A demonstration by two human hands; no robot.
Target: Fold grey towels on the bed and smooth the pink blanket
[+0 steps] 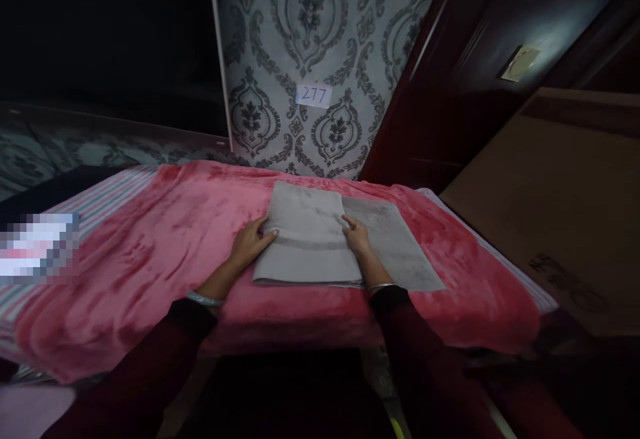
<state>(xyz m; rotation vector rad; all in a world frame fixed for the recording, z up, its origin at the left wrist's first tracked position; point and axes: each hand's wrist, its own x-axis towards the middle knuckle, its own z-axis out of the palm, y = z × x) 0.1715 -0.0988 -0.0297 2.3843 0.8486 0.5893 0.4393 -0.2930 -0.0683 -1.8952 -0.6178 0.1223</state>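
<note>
A grey cloth [305, 262], perhaps a towel, lies partly folded on a pink plush blanket [200, 202]. Its left part is lighter, layered at the near edge, and crossed by a darker band; a darker grey flap [400, 246] spreads flat to the right. My left hand [250, 242] is at the cloth's left edge, thumb on top and fingers along the side. At the right edge of the lighter part, my right hand [357, 234] grips the cloth, index finger pointing forward and the other fingers curled. What lies beneath the fingers is partly hidden.
A large dark screen [110, 46] stands at the back left. To the right is a big cardboard box [550, 206]. Behind the blanket rises a patterned wall [310, 26] with a paper label [314, 95] reading 277. A striped sheet [107, 202] shows beneath the blanket.
</note>
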